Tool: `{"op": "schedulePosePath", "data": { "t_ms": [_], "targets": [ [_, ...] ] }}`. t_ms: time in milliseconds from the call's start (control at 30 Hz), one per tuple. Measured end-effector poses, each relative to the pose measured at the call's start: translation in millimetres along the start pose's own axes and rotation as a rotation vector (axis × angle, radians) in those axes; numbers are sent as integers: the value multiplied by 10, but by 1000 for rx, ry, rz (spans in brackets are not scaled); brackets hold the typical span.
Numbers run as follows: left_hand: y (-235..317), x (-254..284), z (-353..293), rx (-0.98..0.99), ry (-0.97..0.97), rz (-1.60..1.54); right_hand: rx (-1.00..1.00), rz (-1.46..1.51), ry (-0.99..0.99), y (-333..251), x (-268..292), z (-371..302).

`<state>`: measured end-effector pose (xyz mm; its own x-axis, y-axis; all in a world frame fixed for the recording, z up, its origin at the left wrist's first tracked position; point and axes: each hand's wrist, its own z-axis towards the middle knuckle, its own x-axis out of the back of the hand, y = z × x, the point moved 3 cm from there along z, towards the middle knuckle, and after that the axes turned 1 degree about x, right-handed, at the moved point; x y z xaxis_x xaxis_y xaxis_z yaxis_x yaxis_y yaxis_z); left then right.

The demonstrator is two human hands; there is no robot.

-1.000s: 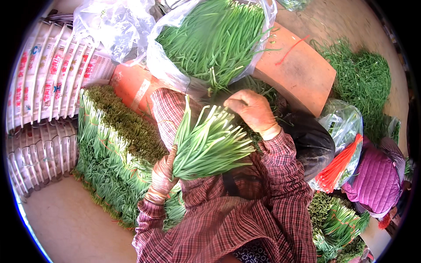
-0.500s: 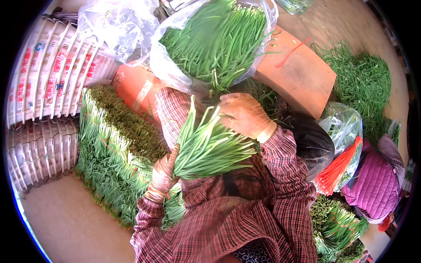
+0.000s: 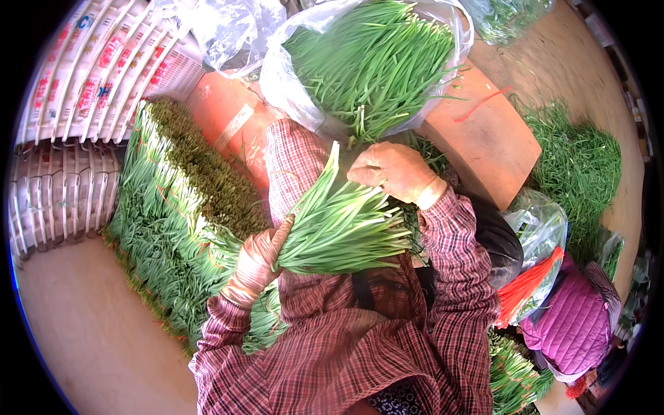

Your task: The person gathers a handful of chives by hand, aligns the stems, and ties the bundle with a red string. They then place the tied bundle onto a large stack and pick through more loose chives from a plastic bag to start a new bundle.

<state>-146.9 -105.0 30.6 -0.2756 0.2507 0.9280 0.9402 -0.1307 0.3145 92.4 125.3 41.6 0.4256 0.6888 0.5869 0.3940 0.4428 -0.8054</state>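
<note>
A loose bunch of green, flat-leaved garlic chives (image 3: 339, 238) lies fanned out over my lap. Its left side is gripped by my left hand (image 3: 257, 263), in a thin tan glove, with the thumb across the leaves. My right hand (image 3: 398, 173), gloved in orange-tan, is over the upper right of the bunch, by the pale stem ends. Its fingers are curled together, and what is between them is too small to make out. Just beyond stands a clear plastic bag (image 3: 275, 77) filled with loose chives (image 3: 377, 66).
Tied chive bundles (image 3: 166, 207) are stacked at my left, by white plastic crates (image 3: 104, 76). An orange board (image 3: 484, 131) is beyond my right hand. Farther right are a heap of loose greens (image 3: 574, 166), red ties (image 3: 529, 287) and a person in a purple quilted garment (image 3: 570, 318).
The whole view has shifted, with the bag now farther right. The stems in my left hand are spread differently, fewer standing upright. My right hand remains near the stem ends.
</note>
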Motion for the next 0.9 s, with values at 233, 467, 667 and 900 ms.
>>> {"op": "schedulePosePath", "data": {
  "t_ms": [233,467,667,900],
  "targets": [
    [-26,-30,-75,56,-12,-28,-230,-152,529,486,415,-367],
    [-74,-79,-69,47,10,-10,-149,249,308,-158,215,-733],
    [-34,-34,-49,42,-1,26,104,173,382,-175,30,-604],
    [-32,-49,-29,18,13,39,80,37,415,-111,23,-700]
  ]
}}
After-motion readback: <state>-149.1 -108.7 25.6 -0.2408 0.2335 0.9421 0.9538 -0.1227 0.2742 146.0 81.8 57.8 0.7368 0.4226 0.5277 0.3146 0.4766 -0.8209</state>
